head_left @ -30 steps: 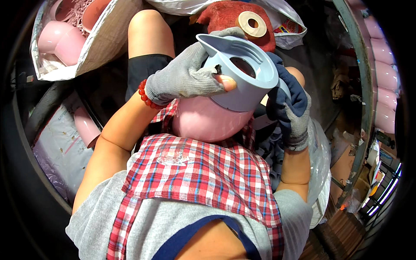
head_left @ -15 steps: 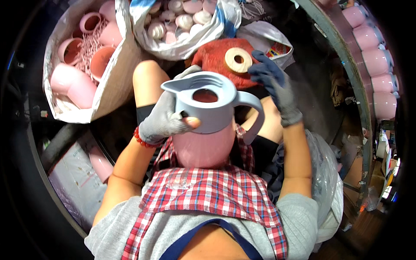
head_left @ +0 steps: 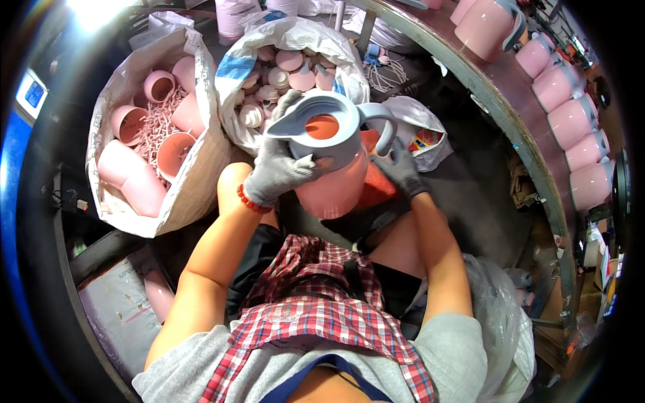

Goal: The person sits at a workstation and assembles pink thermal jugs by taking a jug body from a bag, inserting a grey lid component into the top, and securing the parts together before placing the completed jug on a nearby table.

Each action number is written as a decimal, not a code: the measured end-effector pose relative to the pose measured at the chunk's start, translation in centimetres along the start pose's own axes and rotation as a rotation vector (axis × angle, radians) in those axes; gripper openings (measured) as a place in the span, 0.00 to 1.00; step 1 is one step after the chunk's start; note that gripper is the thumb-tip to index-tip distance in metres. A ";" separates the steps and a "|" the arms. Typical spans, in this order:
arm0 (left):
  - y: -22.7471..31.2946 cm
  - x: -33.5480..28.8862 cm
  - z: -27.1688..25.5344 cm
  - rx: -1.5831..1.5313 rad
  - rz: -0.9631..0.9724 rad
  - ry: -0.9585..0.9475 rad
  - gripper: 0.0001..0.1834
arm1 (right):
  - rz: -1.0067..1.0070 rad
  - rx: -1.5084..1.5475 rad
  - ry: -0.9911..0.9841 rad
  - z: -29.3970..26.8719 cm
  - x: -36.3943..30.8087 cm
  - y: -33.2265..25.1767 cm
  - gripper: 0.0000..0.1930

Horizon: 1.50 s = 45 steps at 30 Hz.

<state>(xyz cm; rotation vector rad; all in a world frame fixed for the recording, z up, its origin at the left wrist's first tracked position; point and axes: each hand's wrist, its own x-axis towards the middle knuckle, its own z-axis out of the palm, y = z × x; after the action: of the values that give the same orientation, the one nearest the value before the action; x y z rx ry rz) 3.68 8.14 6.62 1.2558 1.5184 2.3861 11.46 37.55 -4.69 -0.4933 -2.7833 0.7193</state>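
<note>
A pink jug (head_left: 330, 195) with a grey-blue top, spout and handle is held upright before me. My left hand (head_left: 279, 168), in a grey glove, is closed around the side of its top, thumb toward me. Through the round opening in the top, an orange-red inside shows. My right hand (head_left: 402, 171), also gloved, is beside the lower end of the handle, over a red cloth (head_left: 373, 188). Its fingers are bent, and their tips are partly hidden, so what they grip cannot be made out.
A white sack (head_left: 218, 191) of pink jug bodies and shredded packing stands left. Behind the jug is another sack (head_left: 312, 32) with pink and white lids. A curved metal-edged table (head_left: 497, 111) holds several pink jugs (head_left: 571, 124) at right. Clear plastic (head_left: 494, 316) lies by my right arm.
My view has tilted up, and the jug is farther from my body. My right hand has come down to the handle's lower end. The cream ring on the red cloth no longer shows.
</note>
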 end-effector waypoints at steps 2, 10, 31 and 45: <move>-2.2 0.9 0.8 0.136 0.001 -0.094 0.60 | 0.004 0.363 0.125 -4.6 -0.3 0.3 0.41; -8.9 2.0 3.2 0.281 0.038 -0.291 0.63 | -0.675 0.095 0.515 -23.2 -3.4 -16.0 0.29; -5.0 -4.7 -1.7 0.383 -0.122 -0.037 0.61 | -0.328 0.510 0.309 -11.8 -0.7 -12.6 0.30; 5.9 -13.0 -8.6 0.151 -0.298 0.147 0.63 | -0.023 0.806 -0.255 -6.1 -3.6 -17.4 0.32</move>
<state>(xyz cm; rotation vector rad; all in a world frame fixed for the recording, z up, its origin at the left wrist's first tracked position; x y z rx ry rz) 8.95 -6.90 1.67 0.8175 1.8109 2.2476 11.99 24.47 8.78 -0.2075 -2.3847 1.8654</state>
